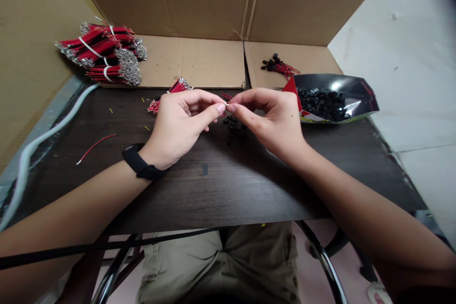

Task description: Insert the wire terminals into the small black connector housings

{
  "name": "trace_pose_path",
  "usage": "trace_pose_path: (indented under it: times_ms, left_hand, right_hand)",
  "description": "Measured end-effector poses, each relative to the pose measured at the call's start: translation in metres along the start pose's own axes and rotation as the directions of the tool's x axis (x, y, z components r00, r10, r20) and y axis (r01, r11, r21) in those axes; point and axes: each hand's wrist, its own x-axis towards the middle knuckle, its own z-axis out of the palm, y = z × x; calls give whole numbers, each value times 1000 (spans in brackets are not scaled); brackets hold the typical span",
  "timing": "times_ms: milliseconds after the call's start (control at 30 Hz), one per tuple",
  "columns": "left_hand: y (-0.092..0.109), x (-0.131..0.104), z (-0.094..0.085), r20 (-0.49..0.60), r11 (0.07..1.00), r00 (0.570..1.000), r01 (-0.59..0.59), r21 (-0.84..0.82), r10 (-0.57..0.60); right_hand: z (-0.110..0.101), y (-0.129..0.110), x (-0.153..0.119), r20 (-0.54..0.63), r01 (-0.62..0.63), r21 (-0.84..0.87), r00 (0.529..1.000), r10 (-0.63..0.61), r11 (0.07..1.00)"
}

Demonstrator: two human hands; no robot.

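Observation:
My left hand [181, 121] and my right hand [272, 118] meet fingertip to fingertip over the middle of the dark wooden table [221, 185]. Between them they pinch a thin red wire with a small metal terminal [225, 102] at its end. What else the right fingers hold is hidden. A small heap of black plastic connectors [233, 123] lies on the table just under the fingertips. A loose bunch of red wires [171, 92] lies behind my left hand. A black band sits on my left wrist.
Tied bundles of red wires [103, 54] are stacked at the back left. An open black bag of black connectors [329, 102] lies at the right. Finished wired connectors [280, 65] rest on cardboard behind. A single red wire [95, 146] lies at left, beside a white cable [42, 135].

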Motion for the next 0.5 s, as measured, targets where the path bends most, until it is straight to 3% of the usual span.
trace_pose_path:
  times_ms: [133, 500]
  left_hand:
    - [-1, 0, 1, -3, 1000, 1000, 3, 6, -3]
    - [-2, 1, 1, 2, 998, 1000, 2, -70, -2]
  right_hand:
    - [2, 2, -1, 45, -35, 101, 998, 31, 994]
    - [1, 4, 1, 36, 3, 66, 999, -6, 998]
